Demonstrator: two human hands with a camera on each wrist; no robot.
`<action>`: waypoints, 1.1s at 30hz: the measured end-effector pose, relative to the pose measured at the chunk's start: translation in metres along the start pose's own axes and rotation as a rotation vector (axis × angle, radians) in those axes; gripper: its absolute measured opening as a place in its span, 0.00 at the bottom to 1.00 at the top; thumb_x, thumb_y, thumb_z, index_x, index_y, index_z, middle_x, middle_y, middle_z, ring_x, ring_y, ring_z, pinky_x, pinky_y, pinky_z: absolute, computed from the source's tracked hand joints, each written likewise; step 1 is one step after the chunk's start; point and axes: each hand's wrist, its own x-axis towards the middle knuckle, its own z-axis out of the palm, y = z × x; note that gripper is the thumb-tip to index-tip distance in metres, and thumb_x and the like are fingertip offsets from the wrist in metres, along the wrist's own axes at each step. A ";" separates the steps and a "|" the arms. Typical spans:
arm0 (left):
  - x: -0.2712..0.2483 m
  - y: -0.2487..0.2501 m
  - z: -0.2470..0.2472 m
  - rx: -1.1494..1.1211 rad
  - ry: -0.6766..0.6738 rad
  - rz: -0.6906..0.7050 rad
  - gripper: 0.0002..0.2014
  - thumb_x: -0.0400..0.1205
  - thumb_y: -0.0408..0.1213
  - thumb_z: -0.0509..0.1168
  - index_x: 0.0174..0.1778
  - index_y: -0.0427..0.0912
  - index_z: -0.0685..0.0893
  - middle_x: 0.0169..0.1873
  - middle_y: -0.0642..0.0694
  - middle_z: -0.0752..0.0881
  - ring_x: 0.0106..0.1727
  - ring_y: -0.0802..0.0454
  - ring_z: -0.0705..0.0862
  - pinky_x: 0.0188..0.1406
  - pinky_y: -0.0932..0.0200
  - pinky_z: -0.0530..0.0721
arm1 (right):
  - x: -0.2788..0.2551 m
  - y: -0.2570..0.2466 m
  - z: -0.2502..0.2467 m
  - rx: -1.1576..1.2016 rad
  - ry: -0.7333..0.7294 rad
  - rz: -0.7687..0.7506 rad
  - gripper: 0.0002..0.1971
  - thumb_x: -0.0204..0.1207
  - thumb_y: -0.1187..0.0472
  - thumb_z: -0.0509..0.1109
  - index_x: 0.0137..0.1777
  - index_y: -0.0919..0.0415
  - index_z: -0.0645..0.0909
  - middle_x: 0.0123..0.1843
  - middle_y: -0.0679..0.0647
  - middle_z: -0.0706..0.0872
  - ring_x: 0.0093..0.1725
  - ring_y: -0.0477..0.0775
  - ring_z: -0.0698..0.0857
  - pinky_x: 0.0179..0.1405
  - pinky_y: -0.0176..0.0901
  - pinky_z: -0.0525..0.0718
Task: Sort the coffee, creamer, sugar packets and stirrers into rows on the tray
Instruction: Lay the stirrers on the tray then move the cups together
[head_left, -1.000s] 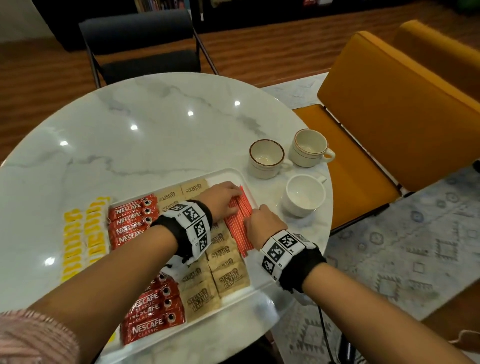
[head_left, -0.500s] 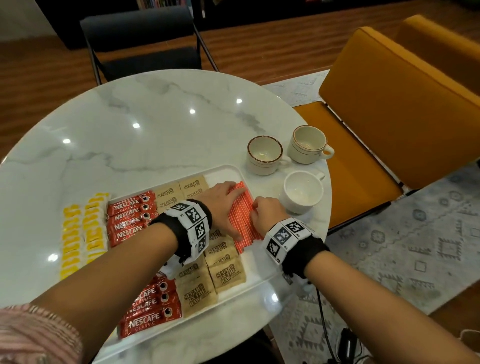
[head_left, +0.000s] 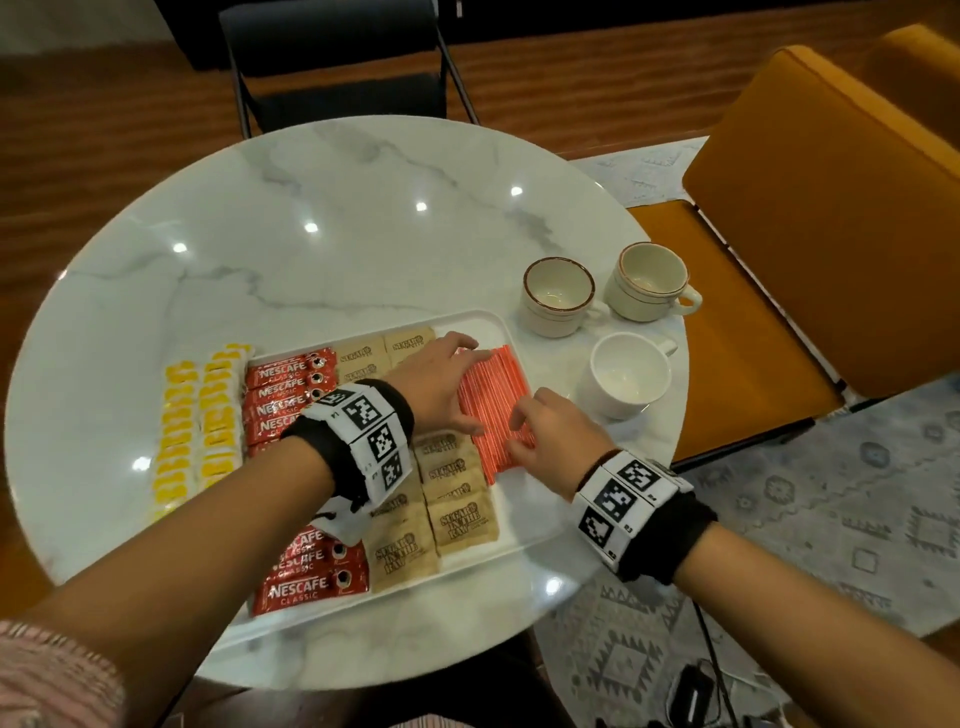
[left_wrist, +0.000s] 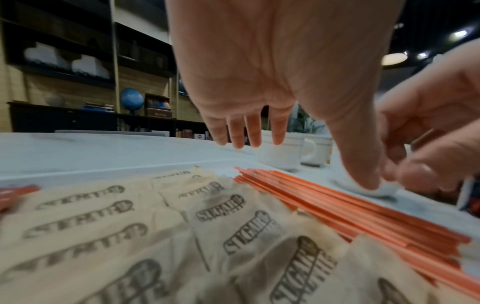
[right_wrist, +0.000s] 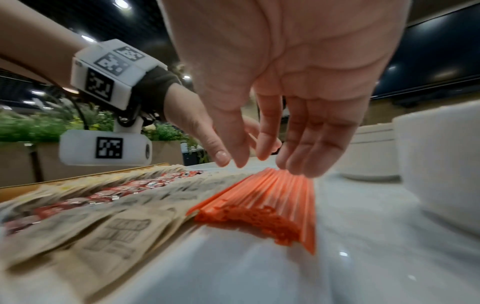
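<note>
since a second ago my right hand (head_left: 550, 436) has lifted its knuckles and opened out, where before it sat bunched at the near end of the stirrers (head_left: 496, 410); my left hand (head_left: 436, 384) has stayed along their far left side. now i see the left hand palm down with fingers (left_wrist: 253, 131) straight and spread, reaching past the bundle's far end, its thumb pointing down toward the orange sticks; whether the thumb tip touches them i cannot tell. from the right wrist view the right hand hangs over the stirrers (right_wrist: 262, 205) with relaxed, slightly bent fingers (right_wrist: 306, 152), tips just above or brushing the top of the bundle, gripping nothing. both forearms come in from the near edge and angle toward each other over the tray (head_left: 524, 525). the stirrers lie in one tight orange row at the right side of the tray, beside two columns of brown sugar packets (head_left: 457, 499). red coffee sticks (head_left: 285, 395) run down the left of the tray, partly hidden under my left arm. yellow creamer packets (head_left: 200, 431) lie in two columns on the tabletop (head_left: 311, 270), just left of the tray. three cups (head_left: 626, 374) stand to the right of the tray.
</note>
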 end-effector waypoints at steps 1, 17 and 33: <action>-0.011 -0.001 -0.001 -0.006 0.043 -0.006 0.41 0.72 0.49 0.73 0.79 0.46 0.62 0.76 0.47 0.63 0.76 0.50 0.62 0.75 0.55 0.62 | -0.005 -0.002 0.002 -0.029 -0.026 -0.067 0.12 0.79 0.55 0.63 0.58 0.60 0.75 0.59 0.55 0.76 0.57 0.54 0.76 0.52 0.44 0.77; -0.208 -0.034 0.140 0.040 0.411 -0.230 0.09 0.69 0.48 0.69 0.39 0.55 0.75 0.32 0.54 0.81 0.32 0.53 0.81 0.28 0.61 0.74 | -0.045 -0.043 0.082 -0.313 -0.083 -0.768 0.24 0.31 0.73 0.85 0.30 0.60 0.82 0.25 0.53 0.80 0.20 0.54 0.78 0.13 0.39 0.73; -0.212 -0.043 0.108 -0.104 0.697 -0.624 0.04 0.74 0.39 0.73 0.38 0.49 0.84 0.31 0.56 0.80 0.30 0.56 0.75 0.27 0.72 0.66 | 0.045 -0.077 0.048 -0.308 -0.156 -0.590 0.16 0.78 0.75 0.58 0.62 0.63 0.76 0.58 0.58 0.79 0.58 0.57 0.78 0.51 0.44 0.78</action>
